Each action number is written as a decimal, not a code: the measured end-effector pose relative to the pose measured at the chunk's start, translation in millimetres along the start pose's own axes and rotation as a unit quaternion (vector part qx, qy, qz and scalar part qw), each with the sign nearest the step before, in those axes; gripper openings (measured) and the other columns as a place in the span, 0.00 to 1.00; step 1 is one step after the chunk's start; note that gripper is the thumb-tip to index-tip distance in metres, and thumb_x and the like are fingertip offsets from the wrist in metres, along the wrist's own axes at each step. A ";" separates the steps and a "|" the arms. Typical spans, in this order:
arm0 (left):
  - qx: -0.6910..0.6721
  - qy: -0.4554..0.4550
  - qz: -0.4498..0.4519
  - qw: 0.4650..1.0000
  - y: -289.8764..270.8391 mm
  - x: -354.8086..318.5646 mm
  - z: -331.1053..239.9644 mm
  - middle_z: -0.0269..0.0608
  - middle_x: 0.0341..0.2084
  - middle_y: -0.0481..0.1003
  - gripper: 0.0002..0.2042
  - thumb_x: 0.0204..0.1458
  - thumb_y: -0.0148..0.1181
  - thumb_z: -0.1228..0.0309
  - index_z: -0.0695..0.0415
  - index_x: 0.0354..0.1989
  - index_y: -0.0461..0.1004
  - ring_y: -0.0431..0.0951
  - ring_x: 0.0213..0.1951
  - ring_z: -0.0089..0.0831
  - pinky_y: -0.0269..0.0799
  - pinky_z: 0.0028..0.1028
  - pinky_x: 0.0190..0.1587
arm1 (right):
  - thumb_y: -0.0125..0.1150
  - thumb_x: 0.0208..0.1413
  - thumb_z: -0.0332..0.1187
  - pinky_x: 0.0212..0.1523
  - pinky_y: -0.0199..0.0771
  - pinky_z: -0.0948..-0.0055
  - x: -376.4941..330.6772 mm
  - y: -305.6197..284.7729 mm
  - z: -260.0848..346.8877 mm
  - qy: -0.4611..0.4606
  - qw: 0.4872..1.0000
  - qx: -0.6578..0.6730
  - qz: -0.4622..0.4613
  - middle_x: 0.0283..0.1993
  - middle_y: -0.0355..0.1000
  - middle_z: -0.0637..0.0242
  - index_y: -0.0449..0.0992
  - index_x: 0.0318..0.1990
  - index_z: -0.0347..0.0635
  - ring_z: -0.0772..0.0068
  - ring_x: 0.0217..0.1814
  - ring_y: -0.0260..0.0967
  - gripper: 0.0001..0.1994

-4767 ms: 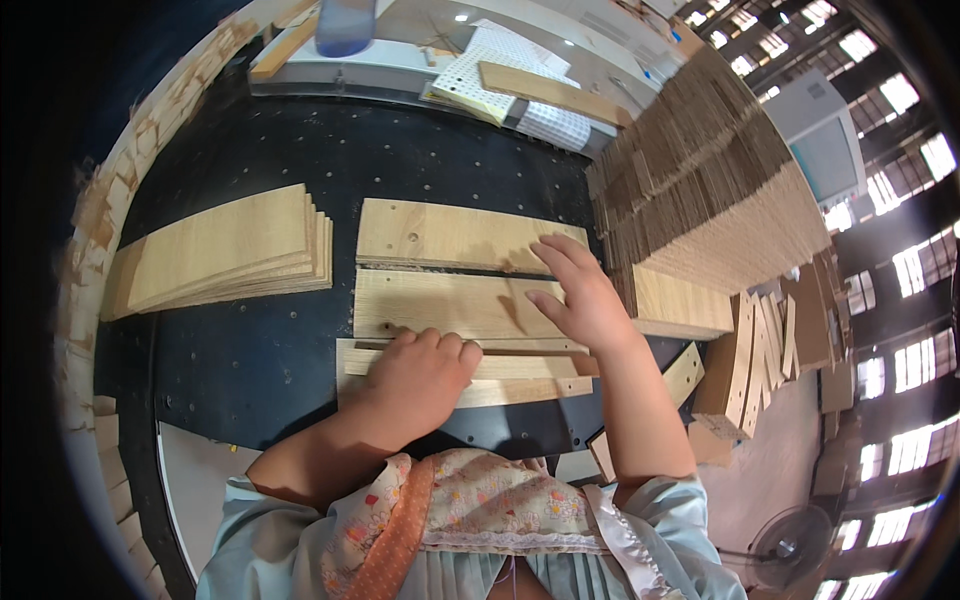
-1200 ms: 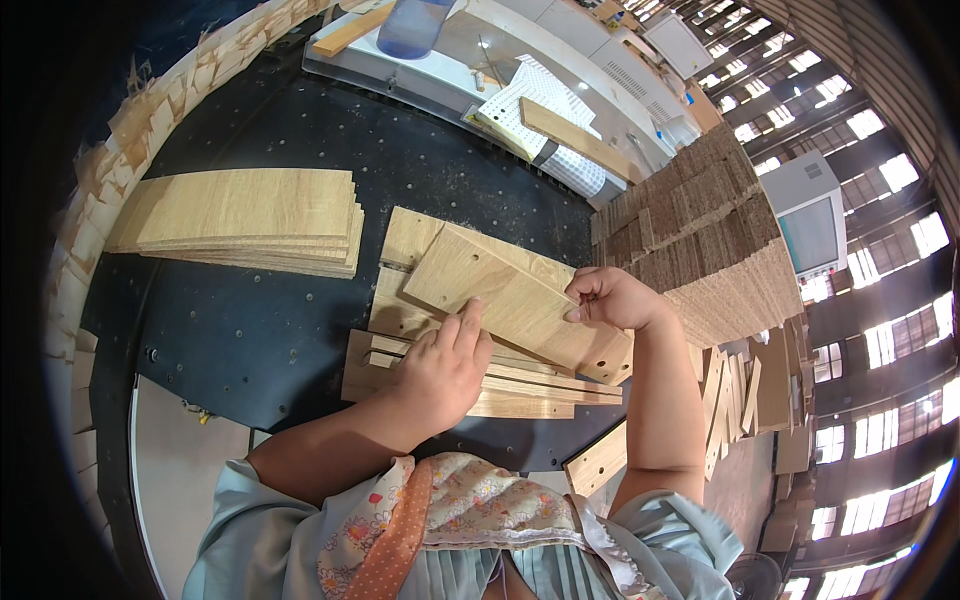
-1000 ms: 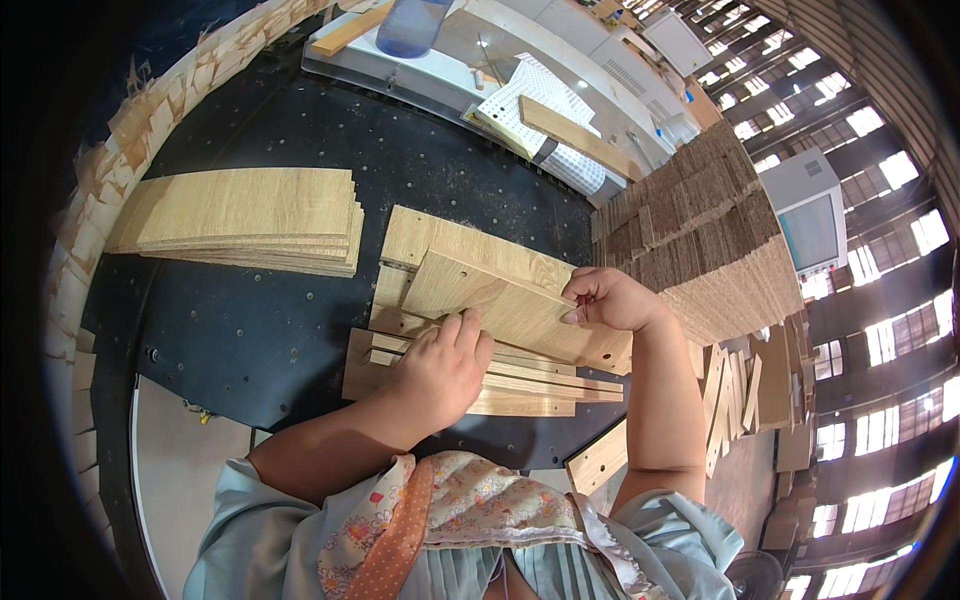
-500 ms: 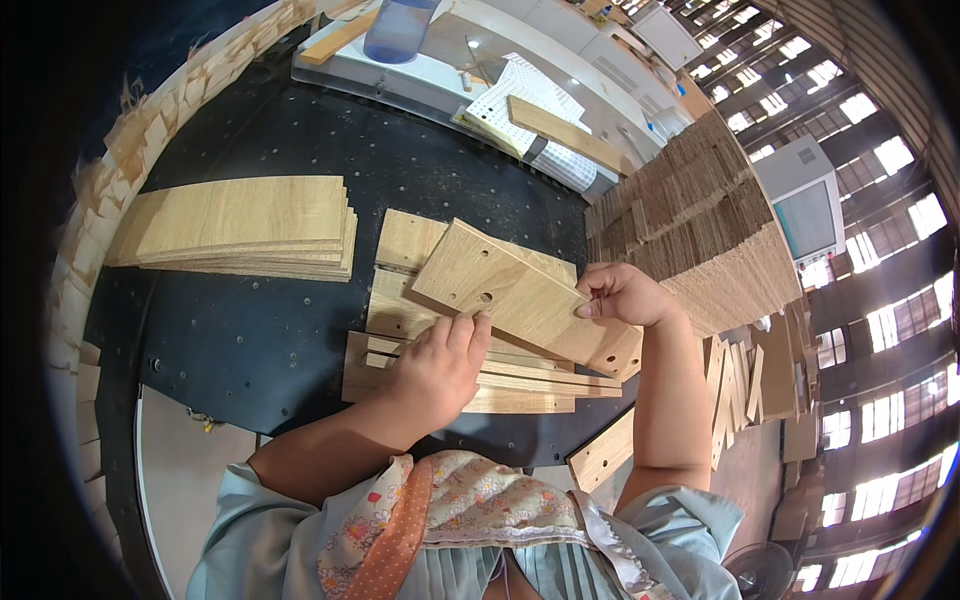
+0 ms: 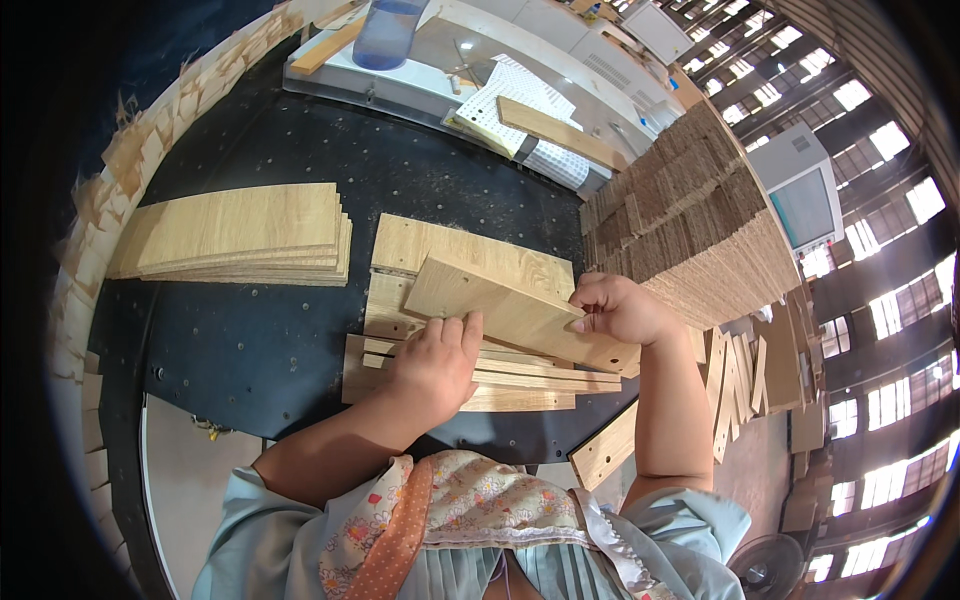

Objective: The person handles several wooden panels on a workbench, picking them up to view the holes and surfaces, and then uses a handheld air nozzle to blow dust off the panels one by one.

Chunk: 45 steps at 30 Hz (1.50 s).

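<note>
A light wooden board (image 5: 505, 305) is lifted and tilted above a loose pile of similar boards (image 5: 520, 385) on the black work table (image 5: 250, 340). My right hand (image 5: 620, 308) grips the board's right edge. My left hand (image 5: 435, 365) lies on the pile with its fingertips against the board's near edge. Another flat board (image 5: 440, 243) lies behind the lifted one.
A stack of wood panels (image 5: 240, 232) lies at the left. A tall pile of brown strips (image 5: 690, 230) stands at the right. A grey machine bed (image 5: 470, 70) with a blue container (image 5: 388, 32), a white perforated sheet and a plank runs behind. Wood scraps line the left rim.
Several seconds ago both hands pressed flat boards on the table. Since then the top board has been lifted and turned askew, and in the last second it has shifted slightly right.
</note>
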State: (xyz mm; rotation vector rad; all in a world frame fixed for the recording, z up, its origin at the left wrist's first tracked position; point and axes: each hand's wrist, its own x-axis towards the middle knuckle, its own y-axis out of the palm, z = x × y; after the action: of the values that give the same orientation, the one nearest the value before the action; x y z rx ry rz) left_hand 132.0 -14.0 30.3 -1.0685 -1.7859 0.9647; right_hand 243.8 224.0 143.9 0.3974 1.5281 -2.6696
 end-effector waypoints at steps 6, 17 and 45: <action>-0.019 -0.012 0.003 1.000 1.0 -0.5 -0.3 0.45 0.40 0.67 0.37 0.36 0.68 0.61 0.65 0.54 0.59 0.69 0.44 0.38 0.68 0.31 0.47 | 0.68 0.41 0.26 0.36 0.65 0.68 -2.1 3.2 3.6 0.000 1.000 -0.024 -0.015 0.29 0.67 0.62 0.75 0.32 0.37 0.61 0.35 0.66 0.10; -0.011 0.027 -0.047 0.998 -4.5 -6.6 -0.8 0.47 0.40 0.67 0.43 0.34 0.70 0.62 0.67 0.59 0.55 0.69 0.42 0.39 0.68 0.31 0.46 | 0.68 0.41 0.26 0.37 0.65 0.68 -4.5 -0.5 5.4 0.016 0.999 -0.004 -0.034 0.30 0.67 0.63 0.75 0.33 0.37 0.61 0.36 0.66 0.10; -0.027 -0.011 0.010 1.000 -3.3 3.8 0.0 0.54 0.46 0.67 0.49 0.36 0.70 0.57 0.71 0.62 0.46 0.70 0.46 0.46 0.69 0.36 0.48 | 0.68 0.42 0.26 0.35 0.66 0.68 -5.9 9.3 0.9 -0.031 0.994 -0.044 -0.093 0.30 0.65 0.61 0.70 0.31 0.36 0.58 0.34 0.64 0.11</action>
State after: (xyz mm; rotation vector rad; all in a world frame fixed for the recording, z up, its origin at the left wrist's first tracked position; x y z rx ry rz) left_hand 129.9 -11.6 34.2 -1.1156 -1.8312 0.9485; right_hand 250.8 217.9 137.9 0.1754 1.7373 -2.7049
